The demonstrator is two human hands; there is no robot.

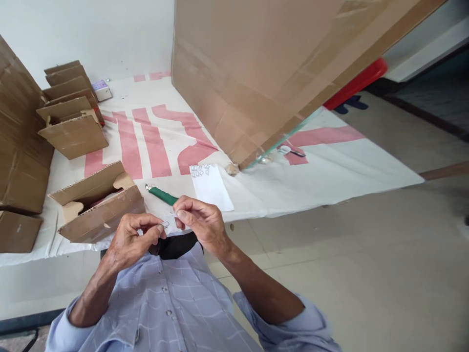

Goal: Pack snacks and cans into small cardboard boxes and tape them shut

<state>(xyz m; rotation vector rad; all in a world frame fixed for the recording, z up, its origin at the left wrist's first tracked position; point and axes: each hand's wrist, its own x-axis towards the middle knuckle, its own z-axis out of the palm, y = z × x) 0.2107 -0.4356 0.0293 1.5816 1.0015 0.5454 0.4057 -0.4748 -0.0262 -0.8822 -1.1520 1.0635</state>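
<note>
Just over the table's front edge, my left hand (136,239) pinches a small dark-rimmed rectangular loop (165,225) between thumb and fingers. My right hand (201,221) is close beside it, thumb and forefinger pressed together on a tiny whitish piece (173,214) too small to make out. Behind the hands lies a green-handled utility knife (163,196), its tip pointing left. A white sheet of paper (214,190) lies to its right, with several similar small loops (200,170) at its far end.
Left of my hands stands an open cardboard box (106,217); several more cardboard boxes (73,134) are lined up behind it. A large cardboard panel (249,73) rises at the back right. Scissors (296,151) lie near its lower edge. A white-and-red cloth (330,168) covers the table.
</note>
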